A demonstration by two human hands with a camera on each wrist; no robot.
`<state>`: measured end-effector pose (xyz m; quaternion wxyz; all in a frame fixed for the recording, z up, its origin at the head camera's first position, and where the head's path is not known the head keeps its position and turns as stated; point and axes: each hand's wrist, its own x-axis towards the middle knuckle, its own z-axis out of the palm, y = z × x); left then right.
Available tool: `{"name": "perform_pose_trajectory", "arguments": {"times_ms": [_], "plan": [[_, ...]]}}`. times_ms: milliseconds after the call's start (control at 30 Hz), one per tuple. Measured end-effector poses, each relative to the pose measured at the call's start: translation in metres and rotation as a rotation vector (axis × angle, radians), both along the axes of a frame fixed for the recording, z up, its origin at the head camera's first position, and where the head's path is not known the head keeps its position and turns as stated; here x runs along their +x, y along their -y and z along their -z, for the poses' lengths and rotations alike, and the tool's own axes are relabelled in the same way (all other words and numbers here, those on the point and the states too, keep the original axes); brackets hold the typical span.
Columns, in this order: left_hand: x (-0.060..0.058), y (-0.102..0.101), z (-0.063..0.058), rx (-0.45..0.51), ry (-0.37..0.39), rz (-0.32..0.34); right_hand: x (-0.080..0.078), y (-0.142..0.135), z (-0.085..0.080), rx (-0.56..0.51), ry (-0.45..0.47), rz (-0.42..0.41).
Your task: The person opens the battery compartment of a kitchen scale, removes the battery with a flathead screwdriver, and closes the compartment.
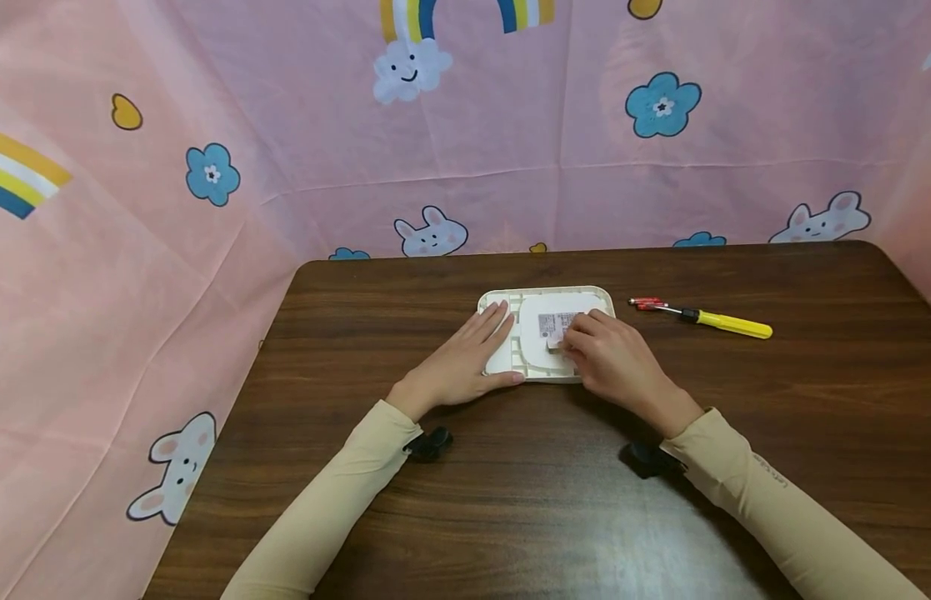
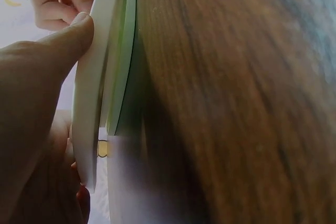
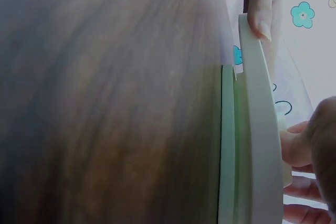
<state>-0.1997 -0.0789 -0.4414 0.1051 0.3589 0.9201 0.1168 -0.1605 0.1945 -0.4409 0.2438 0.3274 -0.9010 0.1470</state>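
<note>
A white rectangular plastic device (image 1: 499,360) lies on the table with a printed label (image 1: 548,325) facing up. My left hand (image 1: 465,346) rests on its left part, fingers straight and spread, the thumb along the near edge. In the left wrist view that thumb (image 2: 79,32) touches the rim of the device. My right hand (image 1: 611,354) is over the right half, its fingers pinching a small white piece (image 1: 554,343) by the label's lower edge. In the right wrist view, the pale piece (image 3: 286,174) shows between the fingers and the device; its far side is hidden.
A screwdriver with a yellow handle (image 1: 735,324) lies to the right of the device. Beside its tip are small red cylinders (image 1: 645,302). The brown wooden table (image 1: 510,508) ends at the back against a pink patterned cloth (image 1: 503,125). Each wrist carries a black camera mount.
</note>
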Motion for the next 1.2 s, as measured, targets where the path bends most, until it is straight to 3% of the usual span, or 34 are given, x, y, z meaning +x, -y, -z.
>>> {"name": "perform_pose_trajectory", "arguments": {"times_ms": [567,1200], "plan": [[0.003,0.004,-0.003,0.019,0.01,-0.001,0.014,0.008,0.005,-0.04,0.03,0.076],[0.004,0.0,-0.004,-0.01,0.008,0.009,0.025,0.004,0.01,-0.012,0.033,0.047]]}}
